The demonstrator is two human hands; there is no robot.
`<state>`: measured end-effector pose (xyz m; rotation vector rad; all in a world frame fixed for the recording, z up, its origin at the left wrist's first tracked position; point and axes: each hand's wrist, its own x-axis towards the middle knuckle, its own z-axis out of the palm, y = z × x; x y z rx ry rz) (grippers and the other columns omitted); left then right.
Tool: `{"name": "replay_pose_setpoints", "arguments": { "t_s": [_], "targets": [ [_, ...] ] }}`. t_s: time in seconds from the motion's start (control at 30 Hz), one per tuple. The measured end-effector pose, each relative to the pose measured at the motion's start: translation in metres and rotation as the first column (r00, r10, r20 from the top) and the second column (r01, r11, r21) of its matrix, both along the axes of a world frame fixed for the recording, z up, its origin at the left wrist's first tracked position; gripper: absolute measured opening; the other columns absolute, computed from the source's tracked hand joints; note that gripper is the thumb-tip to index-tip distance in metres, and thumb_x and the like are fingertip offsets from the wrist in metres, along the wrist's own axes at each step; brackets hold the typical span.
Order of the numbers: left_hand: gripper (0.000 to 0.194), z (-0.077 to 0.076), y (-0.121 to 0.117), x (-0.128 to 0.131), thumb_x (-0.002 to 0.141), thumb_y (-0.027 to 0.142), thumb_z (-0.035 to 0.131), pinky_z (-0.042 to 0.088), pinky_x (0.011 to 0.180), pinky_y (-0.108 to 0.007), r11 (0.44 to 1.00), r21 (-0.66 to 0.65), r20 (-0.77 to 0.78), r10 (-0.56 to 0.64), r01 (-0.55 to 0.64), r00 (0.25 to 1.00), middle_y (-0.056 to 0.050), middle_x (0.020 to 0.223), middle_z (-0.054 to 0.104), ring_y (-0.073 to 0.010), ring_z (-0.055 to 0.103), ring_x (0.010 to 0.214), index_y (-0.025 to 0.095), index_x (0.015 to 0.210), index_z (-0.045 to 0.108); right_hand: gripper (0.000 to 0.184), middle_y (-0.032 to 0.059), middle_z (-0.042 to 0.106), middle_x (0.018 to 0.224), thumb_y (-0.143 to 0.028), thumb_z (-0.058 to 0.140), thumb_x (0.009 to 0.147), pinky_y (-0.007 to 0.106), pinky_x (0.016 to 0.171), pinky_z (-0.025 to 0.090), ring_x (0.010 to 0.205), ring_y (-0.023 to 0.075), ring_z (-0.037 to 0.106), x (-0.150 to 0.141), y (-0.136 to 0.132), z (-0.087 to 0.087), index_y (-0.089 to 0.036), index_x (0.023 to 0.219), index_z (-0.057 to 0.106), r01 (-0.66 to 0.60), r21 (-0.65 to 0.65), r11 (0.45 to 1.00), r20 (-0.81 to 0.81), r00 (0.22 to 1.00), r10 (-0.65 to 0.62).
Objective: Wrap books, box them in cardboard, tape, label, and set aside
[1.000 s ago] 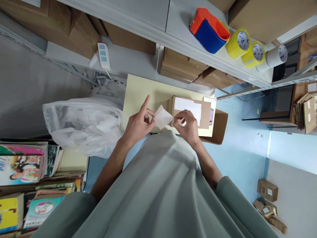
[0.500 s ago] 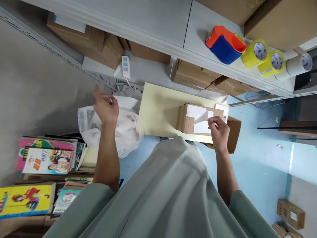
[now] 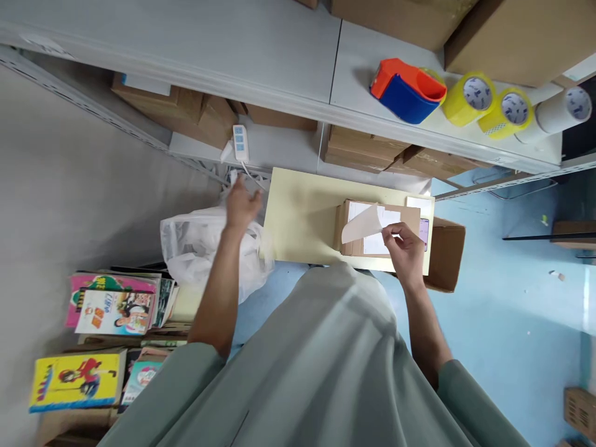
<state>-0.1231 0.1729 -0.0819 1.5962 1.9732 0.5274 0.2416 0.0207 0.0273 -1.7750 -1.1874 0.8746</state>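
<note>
My right hand (image 3: pixel 404 251) pinches a corner of a thin white label (image 3: pixel 362 225), which curls in the air to the left of the fingers. Beneath it, a brown cardboard box (image 3: pixel 410 217) with printed white papers (image 3: pixel 388 217) on top lies on the pale yellow table (image 3: pixel 300 214). My left hand (image 3: pixel 243 203) is off to the left, slightly blurred, with thumb and forefinger apart and nothing visible in it. Close below that hand is a clear plastic bag (image 3: pixel 193 233) filled with white paper scraps.
A phone (image 3: pixel 424 233) lies right of the box, and an open carton (image 3: pixel 447 254) stands past the table's right end. Overhead, a grey shelf (image 3: pixel 279 74) carries an orange-blue tape dispenser (image 3: pixel 410 90) and tape rolls (image 3: pixel 470 98). Magazines (image 3: pixel 116 310) are stacked at left; a power strip (image 3: pixel 241 143) lies behind.
My hands were together on the white label, then parted. The left hand swung left to the bag and has since come back a little rightward. The right hand carried the label right, over the box.
</note>
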Motion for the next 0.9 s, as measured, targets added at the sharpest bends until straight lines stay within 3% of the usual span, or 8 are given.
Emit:
{"name": "replay_pose_setpoints", "arguments": {
  "t_s": [0.1, 0.17, 0.27, 0.43, 0.6, 0.73, 0.8, 0.9],
  "targets": [
    [0.063, 0.003, -0.035, 0.063, 0.105, 0.042, 0.075, 0.055, 0.126, -0.052, 0.993, 0.023, 0.253, -0.114, 0.112, 0.961, -0.022, 0.161, 0.066, -0.0348, 0.066, 0.150, 0.015, 0.159, 0.056, 0.018, 0.0028, 0.073, 0.095, -0.039, 0.071, 0.097, 0.033, 0.076, 0.059, 0.091, 0.0198, 0.068, 0.010, 0.001, -0.005, -0.024, 0.087, 0.073, -0.020, 0.008, 1.000, 0.004, 1.000, 0.020],
    [0.063, 0.017, -0.063, 0.108, 0.105, 0.052, 0.074, 0.059, 0.121, -0.051, 0.970, 0.097, 0.441, -0.244, 0.224, 0.864, -0.019, 0.158, 0.069, -0.0341, 0.068, 0.148, 0.022, 0.158, 0.058, 0.015, 0.0031, 0.073, 0.096, -0.036, 0.070, 0.097, 0.034, 0.077, 0.060, 0.092, 0.0199, 0.069, 0.018, 0.001, -0.006, -0.024, 0.087, 0.073, -0.048, 0.033, 0.998, 0.023, 0.999, 0.047],
    [0.063, 0.042, -0.098, 0.165, 0.104, 0.060, 0.073, 0.062, 0.118, -0.052, 0.963, 0.117, 0.644, -0.260, 0.243, 0.719, -0.017, 0.156, 0.069, -0.0342, 0.070, 0.144, 0.027, 0.155, 0.060, 0.012, 0.0032, 0.073, 0.095, -0.032, 0.069, 0.097, 0.034, 0.076, 0.060, 0.090, 0.0200, 0.069, 0.031, -0.001, -0.006, -0.025, 0.088, 0.072, -0.109, 0.079, 0.991, 0.050, 0.993, 0.105],
    [0.061, 0.062, -0.127, 0.224, 0.100, 0.059, 0.080, 0.062, 0.116, -0.049, 0.965, 0.005, 0.815, -0.157, 0.264, 0.557, -0.016, 0.143, 0.075, -0.0347, 0.074, 0.138, 0.025, 0.147, 0.061, 0.010, 0.0033, 0.073, 0.093, -0.027, 0.067, 0.097, 0.034, 0.075, 0.061, 0.089, 0.0202, 0.069, 0.058, -0.012, -0.012, -0.026, 0.089, 0.073, -0.210, 0.125, 0.970, 0.034, 0.978, 0.207],
    [0.057, 0.057, -0.139, 0.271, 0.088, 0.052, 0.093, 0.063, 0.112, -0.047, 0.976, -0.114, 0.877, 0.011, 0.186, 0.481, -0.014, 0.150, 0.071, -0.0338, 0.072, 0.138, 0.025, 0.130, 0.066, 0.011, 0.0033, 0.074, 0.095, -0.030, 0.068, 0.102, 0.035, 0.077, 0.062, 0.092, 0.0203, 0.071, 0.084, -0.026, -0.025, -0.026, 0.093, 0.075, -0.280, 0.132, 0.951, -0.056, 0.956, 0.290],
    [0.051, 0.051, -0.148, 0.300, 0.086, 0.051, 0.093, 0.066, 0.103, -0.045, 0.955, -0.272, 0.905, 0.213, 0.117, 0.369, -0.011, 0.138, 0.077, -0.0308, 0.076, 0.126, 0.025, 0.123, 0.070, 0.011, 0.0048, 0.076, 0.103, -0.037, 0.076, 0.102, 0.036, 0.079, 0.063, 0.099, 0.0222, 0.074, 0.106, -0.036, -0.035, -0.027, 0.103, 0.080, -0.313, 0.106, 0.944, -0.147, 0.934, 0.326],
    [0.047, 0.049, -0.151, 0.308, 0.085, 0.049, 0.094, 0.065, 0.104, -0.044, 0.942, -0.325, 0.904, 0.282, 0.088, 0.322, -0.009, 0.133, 0.079, -0.0294, 0.077, 0.123, 0.024, 0.118, 0.072, 0.015, 0.0053, 0.077, 0.104, -0.042, 0.080, 0.100, 0.036, 0.077, 0.062, 0.095, 0.0219, 0.073, 0.121, -0.040, -0.040, -0.027, 0.103, 0.081, -0.291, 0.092, 0.952, -0.175, 0.937, 0.303],
    [0.044, 0.047, -0.153, 0.312, 0.085, 0.046, 0.094, 0.062, 0.111, -0.046, 0.926, -0.374, 0.896, 0.344, 0.058, 0.282, -0.008, 0.132, 0.080, -0.0292, 0.076, 0.129, 0.024, 0.116, 0.074, 0.024, 0.0058, 0.077, 0.103, -0.050, 0.078, 0.101, 0.036, 0.075, 0.059, 0.088, 0.0209, 0.070, 0.151, -0.043, -0.050, -0.026, 0.098, 0.081, -0.137, 0.023, 0.990, -0.160, 0.977, 0.139]
  ]
}}
